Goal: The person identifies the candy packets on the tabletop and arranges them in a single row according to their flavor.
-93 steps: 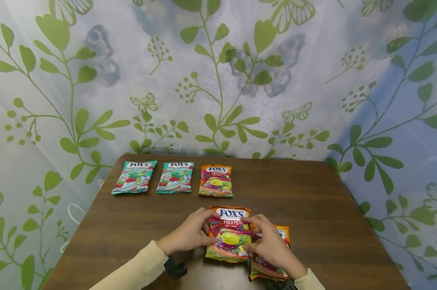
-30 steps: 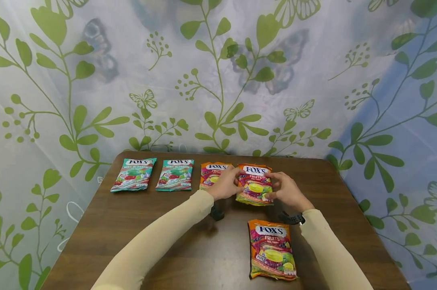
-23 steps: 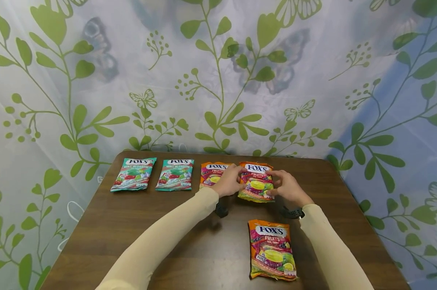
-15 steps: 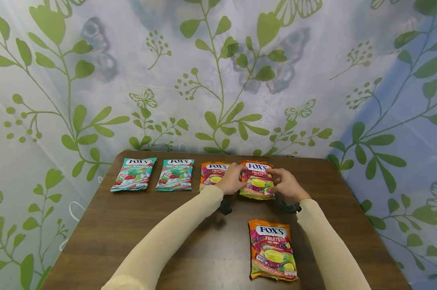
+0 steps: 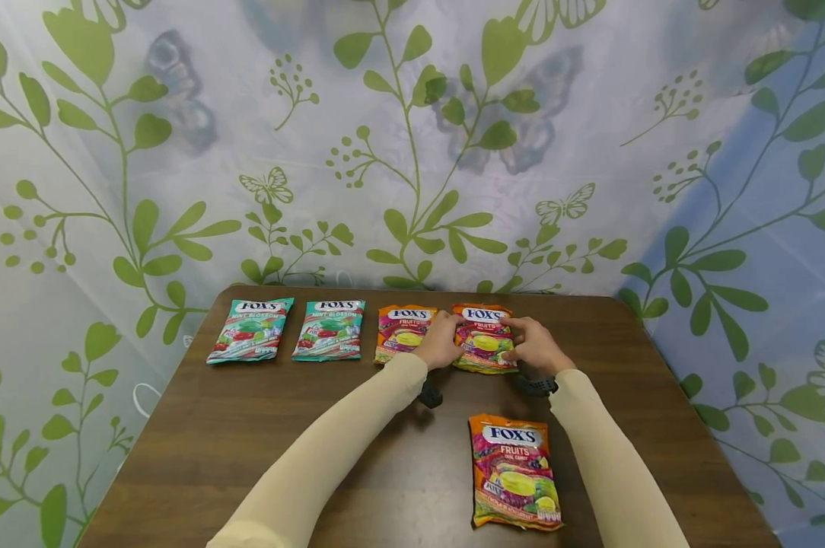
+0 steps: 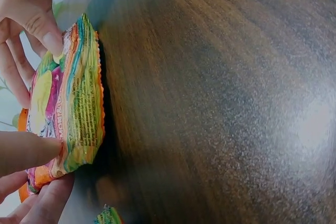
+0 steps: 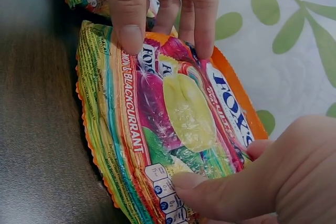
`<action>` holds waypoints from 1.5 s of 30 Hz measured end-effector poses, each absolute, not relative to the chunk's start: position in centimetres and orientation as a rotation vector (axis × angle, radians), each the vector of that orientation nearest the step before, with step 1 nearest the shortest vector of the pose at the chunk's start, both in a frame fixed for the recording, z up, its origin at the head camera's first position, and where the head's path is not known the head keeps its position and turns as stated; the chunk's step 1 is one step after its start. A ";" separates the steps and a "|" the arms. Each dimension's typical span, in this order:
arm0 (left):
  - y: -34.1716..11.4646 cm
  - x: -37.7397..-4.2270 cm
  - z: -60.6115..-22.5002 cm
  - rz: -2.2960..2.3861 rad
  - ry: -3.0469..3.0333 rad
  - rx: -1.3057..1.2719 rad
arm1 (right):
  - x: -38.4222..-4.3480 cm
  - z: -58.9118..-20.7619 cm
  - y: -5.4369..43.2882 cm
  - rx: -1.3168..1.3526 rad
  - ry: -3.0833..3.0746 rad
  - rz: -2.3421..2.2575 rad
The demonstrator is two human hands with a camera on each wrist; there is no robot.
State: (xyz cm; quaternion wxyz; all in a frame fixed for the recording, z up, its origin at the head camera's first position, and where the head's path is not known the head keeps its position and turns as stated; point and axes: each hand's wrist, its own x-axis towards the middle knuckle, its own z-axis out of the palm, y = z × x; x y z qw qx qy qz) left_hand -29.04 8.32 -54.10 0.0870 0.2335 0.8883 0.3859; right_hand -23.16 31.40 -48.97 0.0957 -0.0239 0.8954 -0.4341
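Observation:
An orange and magenta Fox's Fruits candy bag point(image 5: 484, 339) lies in the back row of the table, between my two hands. My left hand point(image 5: 441, 342) grips its left side, and my right hand point(image 5: 536, 348) holds the right side. In the right wrist view the right thumb point(image 7: 191, 182) presses on the bag's printed front, near a lower corner. The left wrist view shows the bag's crimped bottom edge point(image 6: 100, 93) close to the wood. A second Fruits bag point(image 5: 399, 335) is just left of it, partly covered by my left hand.
Two teal Fox's Mint Blossom bags point(image 5: 251, 329) continue the row to the left. Another Fruits bag point(image 5: 515, 476) lies nearer me, between my forearms. The brown wooden table point(image 5: 632, 426) ends at a patterned curtain point(image 5: 412, 152) behind the row.
Both hands have carried the Fruits bag from the front middle of the table to the right end of the back row. Lately it has only shifted slightly backward and down.

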 end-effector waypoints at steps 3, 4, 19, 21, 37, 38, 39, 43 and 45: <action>8.0 -28.1 -52.7 1.143 2.630 0.676 | -23.3 -48.9 31.4 -0.078 2.646 -1.272; 7.9 -27.8 -52.4 1.147 2.625 0.677 | -23.3 -48.9 31.4 -0.081 2.644 -1.269; 7.6 -26.0 -50.7 1.048 2.654 0.669 | -23.6 -49.8 31.7 -0.079 2.636 -1.236; 7.7 -26.2 -50.8 1.049 2.645 0.660 | -23.6 -49.8 31.7 -0.083 2.642 -1.227; 7.7 -26.4 -50.8 1.000 2.652 0.636 | -23.5 -49.8 31.7 -0.099 2.638 -1.249; 7.7 -26.4 -50.7 0.998 2.651 0.635 | -23.5 -49.8 31.7 -0.094 2.639 -1.248; 7.7 -26.3 -50.6 1.001 2.649 0.634 | -23.4 -49.8 31.7 -0.100 2.638 -1.248; 7.8 -26.0 -50.3 1.004 2.646 0.629 | -23.2 -49.7 31.7 -0.098 2.629 -1.271; 7.9 -26.0 -50.3 1.000 2.649 0.626 | -23.1 -49.7 31.7 -0.104 2.625 -1.282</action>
